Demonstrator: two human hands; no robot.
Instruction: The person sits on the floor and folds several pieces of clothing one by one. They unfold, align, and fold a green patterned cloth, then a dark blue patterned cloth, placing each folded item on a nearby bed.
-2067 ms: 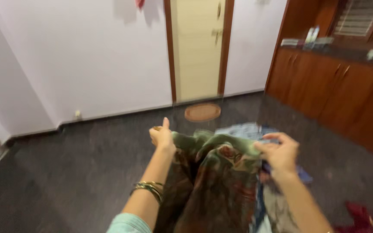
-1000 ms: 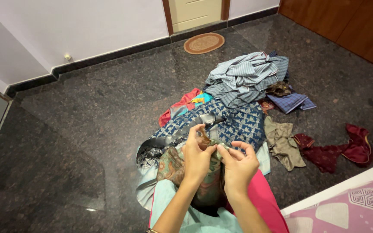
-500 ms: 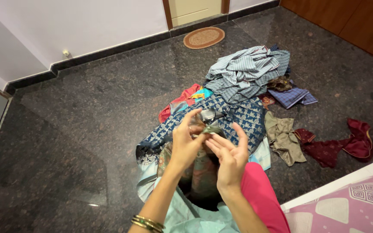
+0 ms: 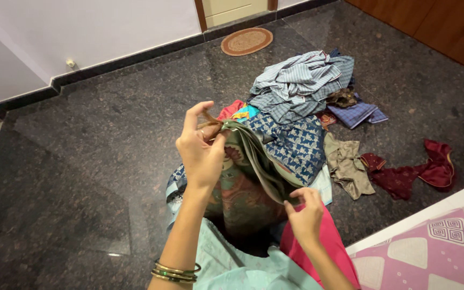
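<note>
the left hand (image 4: 202, 147) is raised near the middle of the view, thumb and fingers pinched together on the top edge of a patterned olive-and-rust cloth (image 4: 248, 182). from that pinch the cloth's folded edge runs down toward four o'clock to the right hand (image 4: 304, 215), whose fingers are closed on the same edge lower down, so the cloth hangs stretched between the two hands, with most of it drooping below and to the right of the left hand. green and gold bangles (image 4: 175, 270) sit on the left wrist. beyond the hands, at about one o'clock, a heap of clothes (image 4: 302, 86) lies on the dark stone floor (image 4: 81, 161), a maroon garment (image 4: 414, 172) at three o'clock, a round mat (image 4: 246, 41) at twelve, and a pink patterned mattress (image 4: 436, 241) at four o'clock.
</note>
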